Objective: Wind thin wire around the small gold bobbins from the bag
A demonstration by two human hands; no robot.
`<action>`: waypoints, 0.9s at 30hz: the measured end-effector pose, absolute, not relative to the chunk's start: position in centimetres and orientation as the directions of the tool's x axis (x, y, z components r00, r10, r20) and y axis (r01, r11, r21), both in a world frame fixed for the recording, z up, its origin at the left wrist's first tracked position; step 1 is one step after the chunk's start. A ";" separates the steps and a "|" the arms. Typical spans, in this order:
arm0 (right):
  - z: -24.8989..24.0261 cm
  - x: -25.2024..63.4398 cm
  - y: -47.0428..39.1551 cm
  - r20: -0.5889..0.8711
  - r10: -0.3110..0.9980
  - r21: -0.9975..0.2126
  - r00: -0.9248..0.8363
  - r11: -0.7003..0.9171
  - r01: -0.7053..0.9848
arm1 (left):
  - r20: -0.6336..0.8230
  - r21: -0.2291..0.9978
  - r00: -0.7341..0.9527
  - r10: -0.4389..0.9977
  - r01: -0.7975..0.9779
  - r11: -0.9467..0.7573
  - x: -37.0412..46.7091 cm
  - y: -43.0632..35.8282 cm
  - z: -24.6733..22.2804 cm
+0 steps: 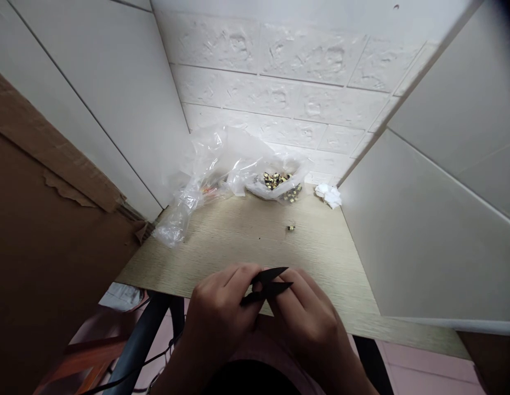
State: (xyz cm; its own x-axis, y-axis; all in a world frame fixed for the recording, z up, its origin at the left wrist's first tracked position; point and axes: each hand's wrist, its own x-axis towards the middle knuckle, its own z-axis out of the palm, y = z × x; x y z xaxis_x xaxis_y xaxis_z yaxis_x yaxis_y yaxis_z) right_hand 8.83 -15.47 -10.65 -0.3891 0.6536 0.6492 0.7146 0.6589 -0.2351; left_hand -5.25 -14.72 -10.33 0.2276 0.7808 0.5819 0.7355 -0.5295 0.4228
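My left hand (222,299) is closed round a pair of black snips (275,281) near the front edge of the table. Their two pointed blades are spread apart and reach right, over the fingers of my other hand. My right hand (310,307) is curled beside the blades, its fingertips close to my left hand; whatever it may hold is hidden. Beyond the hands, a small black and gold-coloured part (291,227) lies on the table. Several similar parts (275,180) fill a clear plastic bag (263,192) lying open farther back.
Crumpled clear plastic (176,216) spreads over the back left of the wooden table (226,247). A white crumpled tissue (329,195) rests at the back right. Cardboard (57,219) stands at left, a white panel (423,230) at right, and a brick-patterned wall (279,99) behind.
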 end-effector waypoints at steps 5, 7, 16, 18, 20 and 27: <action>-11.0 8.8 -15.5 0.624 0.673 -0.265 -0.397 0.660 0.703 | 0.569 0.446 0.198 0.798 0.741 -0.502 -5.1 -14.5 -10.6; -11.2 8.8 -15.5 0.637 0.669 -0.289 -0.383 0.668 0.686 | 0.574 0.467 0.164 0.802 0.740 -0.485 -5.3 -14.3 -10.6; -9.5 8.5 -15.7 0.707 0.706 -0.547 -0.038 0.580 0.603 | 0.505 0.766 -0.099 0.857 0.509 -0.393 -4.9 -14.8 -10.1; -9.0 8.4 -15.8 0.694 0.720 -0.578 -0.006 0.562 0.592 | 0.495 0.800 -0.123 0.860 0.450 -0.397 -4.7 -15.1 -10.0; -8.7 8.4 -15.9 0.677 0.736 -0.605 0.007 0.551 0.574 | 0.498 0.798 -0.084 0.863 0.434 -0.419 -4.7 -15.2 -9.7; -8.9 8.3 -16.1 0.635 0.772 -0.644 -0.020 0.544 0.537 | 0.541 0.740 0.075 0.837 0.431 -0.517 -5.2 -15.5 -9.9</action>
State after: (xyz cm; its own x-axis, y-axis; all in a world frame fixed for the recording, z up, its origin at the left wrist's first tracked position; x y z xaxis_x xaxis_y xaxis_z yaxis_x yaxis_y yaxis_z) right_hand 8.32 -16.12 -8.90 -0.0200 0.7719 0.6354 0.5371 0.5444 -0.6444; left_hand -5.15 -15.48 -9.89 0.0751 0.8375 0.5413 0.4309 -0.5168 0.7398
